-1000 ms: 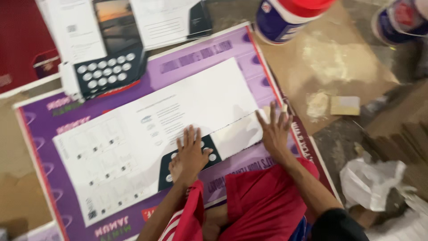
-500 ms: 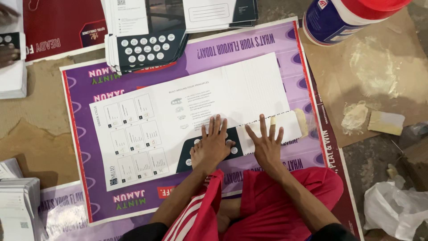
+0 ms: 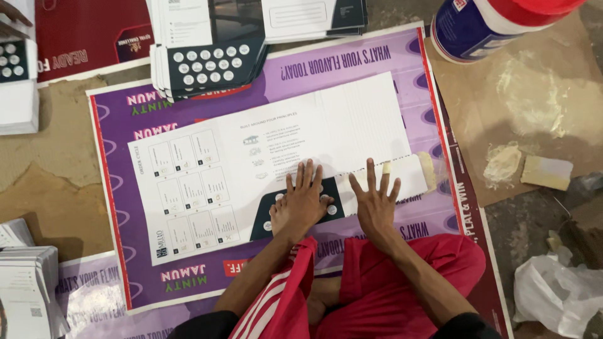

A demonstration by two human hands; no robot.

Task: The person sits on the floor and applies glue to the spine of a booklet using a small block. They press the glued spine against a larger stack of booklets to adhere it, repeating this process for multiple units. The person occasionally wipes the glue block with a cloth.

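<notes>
A large white printed sheet (image 3: 264, 163) lies flat on a purple poster (image 3: 352, 63) on the floor. Its near edge has a dark flap with white dots (image 3: 264, 216) and a white folded strip (image 3: 411, 176). My left hand (image 3: 303, 201) presses flat on the dark flap, fingers spread. My right hand (image 3: 375, 201) presses flat beside it on the white strip, fingers spread. Neither hand holds anything. My red-clad legs (image 3: 402, 282) sit below the hands.
A stack of similar printed sheets (image 3: 207, 44) lies at the poster's far edge. A blue and white tub with a red lid (image 3: 483, 25) stands far right on brown card smeared with glue (image 3: 540, 100). A small block (image 3: 546, 172), a plastic bag (image 3: 559, 292) and booklets (image 3: 25, 282) lie around.
My right hand has slid left along the sheet's near edge until it sits beside my left hand. My view has shifted, bringing the left side of the poster into sight.
</notes>
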